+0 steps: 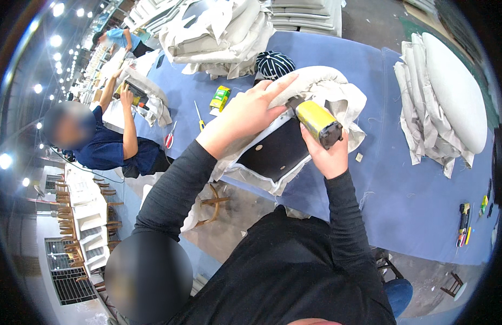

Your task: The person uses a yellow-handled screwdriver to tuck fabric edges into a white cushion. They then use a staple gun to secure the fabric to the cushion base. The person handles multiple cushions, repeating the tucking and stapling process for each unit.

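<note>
A padded seat cushion [327, 77] lies underside up before me, its pale fabric cover folded loosely over the rim and a black panel [274, 150] in the middle. My left hand [248, 111] grips its far left edge, fingers stretched over the rim and thumb on the inner side. My right hand [328, 154] is wrapped round a yellow and black staple gun [317, 120]. The gun's nose points at the cover's inner edge, close to my left thumb; whether it touches is hidden. Just beyond the cushion sits a black and white striped round thing [275, 65].
The blue table [381, 189] holds stacked pale covers [216, 40], several cushions [446, 97], a yellow-green box [220, 98], a yellow-handled screwdriver [200, 120], red-handled scissors [170, 138] and tools [464, 225] at right. A co-worker [113, 135] works at the left.
</note>
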{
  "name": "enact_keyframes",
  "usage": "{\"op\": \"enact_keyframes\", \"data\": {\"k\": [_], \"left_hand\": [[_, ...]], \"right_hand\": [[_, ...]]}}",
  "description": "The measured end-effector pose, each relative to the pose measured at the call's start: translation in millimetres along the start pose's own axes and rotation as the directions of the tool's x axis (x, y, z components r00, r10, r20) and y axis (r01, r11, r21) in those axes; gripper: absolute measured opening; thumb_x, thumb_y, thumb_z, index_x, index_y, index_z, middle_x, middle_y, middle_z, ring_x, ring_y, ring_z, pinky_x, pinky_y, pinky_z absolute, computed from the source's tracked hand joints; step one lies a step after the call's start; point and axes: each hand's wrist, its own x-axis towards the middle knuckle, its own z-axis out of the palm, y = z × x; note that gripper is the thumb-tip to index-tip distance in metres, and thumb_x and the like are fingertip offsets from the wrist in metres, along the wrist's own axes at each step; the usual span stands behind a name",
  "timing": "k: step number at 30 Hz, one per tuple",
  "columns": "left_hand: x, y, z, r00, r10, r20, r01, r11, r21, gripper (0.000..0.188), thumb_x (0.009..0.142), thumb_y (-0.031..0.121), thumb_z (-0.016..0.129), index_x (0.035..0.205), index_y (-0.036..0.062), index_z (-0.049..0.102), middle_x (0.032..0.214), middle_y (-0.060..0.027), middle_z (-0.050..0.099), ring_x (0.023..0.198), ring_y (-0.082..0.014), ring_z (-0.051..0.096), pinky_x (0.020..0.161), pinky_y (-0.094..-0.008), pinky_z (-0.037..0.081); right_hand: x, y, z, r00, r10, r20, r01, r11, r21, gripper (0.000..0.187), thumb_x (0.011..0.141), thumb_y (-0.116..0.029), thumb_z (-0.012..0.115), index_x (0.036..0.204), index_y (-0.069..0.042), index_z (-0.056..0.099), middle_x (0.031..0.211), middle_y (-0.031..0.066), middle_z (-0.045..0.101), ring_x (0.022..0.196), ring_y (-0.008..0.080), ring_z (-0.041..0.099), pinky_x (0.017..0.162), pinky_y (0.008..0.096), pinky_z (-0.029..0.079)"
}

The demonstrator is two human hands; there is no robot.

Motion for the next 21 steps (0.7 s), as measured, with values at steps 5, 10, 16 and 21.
{"op": "enact_keyframes", "data": {"k": [5, 10, 16, 21], "left_hand": [[13.4, -56.9, -16.1, 0.972, -0.109, 0.208, 0.18, 0.914, -0.364, 0.075, 0.106, 0.028, 0.067, 0.173, 0.0168, 0.034, 0.166, -0.0206, 0.053, 0.147, -0.0315, 0.057, 0.122, -0.0415, 0.042], [3.0, -22.4, -1.2, 0.995, -0.097, 0.032, 0.099, 0.992, -0.08, 0.065, 0.113, 0.031, 0.058, 0.173, 0.0217, 0.035, 0.157, -0.025, 0.056, 0.139, -0.043, 0.06, 0.118, -0.0477, 0.047], [-14.0, -5.5, 1.1, 1.0, -0.013, -0.024, 0.013, 1.0, 0.016, 0.064, 0.111, 0.029, 0.059, 0.171, 0.0298, 0.036, 0.149, -0.0245, 0.058, 0.128, -0.0482, 0.065, 0.107, -0.0523, 0.054], [-18.3, 0.1, -1.1, 0.999, -0.019, -0.037, 0.021, 0.999, 0.049, 0.069, 0.108, 0.027, 0.064, 0.171, 0.0347, 0.036, 0.141, -0.0214, 0.062, 0.115, -0.0473, 0.07, 0.098, -0.0537, 0.058]], "right_hand": [[-19.1, 1.1, 3.2, 0.95, 0.277, 0.143, -0.298, 0.941, 0.159, 0.041, 0.092, -0.005, 0.08, 0.131, 0.002, 0.073, 0.095, 0.0132, 0.081, 0.077, 0.0172, 0.079, 0.074, 0.0321, 0.061], [-20.7, 22.5, 18.1, 0.988, 0.132, 0.079, -0.136, 0.989, 0.054, 0.041, 0.092, -0.01, 0.082, 0.131, 0.002, 0.073, 0.098, 0.0139, 0.082, 0.083, 0.021, 0.08, 0.079, 0.035, 0.062], [-15.1, 5.2, 2.0, 0.996, 0.09, -0.001, -0.09, 0.996, -0.018, 0.032, 0.092, -0.018, 0.087, 0.116, 0.002, 0.081, 0.106, 0.0147, 0.084, 0.097, 0.0226, 0.081, 0.09, 0.0366, 0.06], [-7.1, -15.7, -3.0, 0.983, 0.181, 0.008, -0.181, 0.981, 0.067, 0.029, 0.092, -0.013, 0.086, 0.115, 0.005, 0.08, 0.106, 0.0126, 0.084, 0.097, 0.017, 0.079, 0.09, 0.0346, 0.06]]}}
